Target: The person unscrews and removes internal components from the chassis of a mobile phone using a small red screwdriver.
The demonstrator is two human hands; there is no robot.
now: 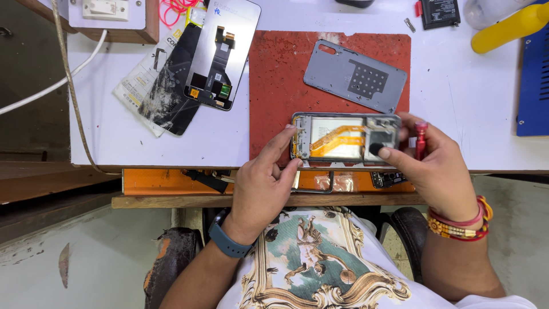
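- The opened phone frame lies flat at the near edge of the red mat, its insides facing up, with an orange flex cable running across the middle of it.
- Your left hand grips the frame's left end: the forefinger rests on the far left corner and the thumb presses the near edge, so the hand is pinched on the frame.
- Your right hand sits at the frame's right end. Its thumb presses a small black part down against the frame, and the other fingers curl around a red screwdriver that stands nearly upright just right of the frame.
- A grey back cover lies on the mat just beyond the frame, tilted, apart from it.
- Farther left, off the mat on the white tabletop, a display panel lies face down, overlapping a cracked dark screen.
- At the far right you have a yellow bottle on its side and a blue case at the table's right edge.
- A black battery lies at the far edge, left of the bottle.
- An orange tray sits under the table's near edge, just left of your left hand.
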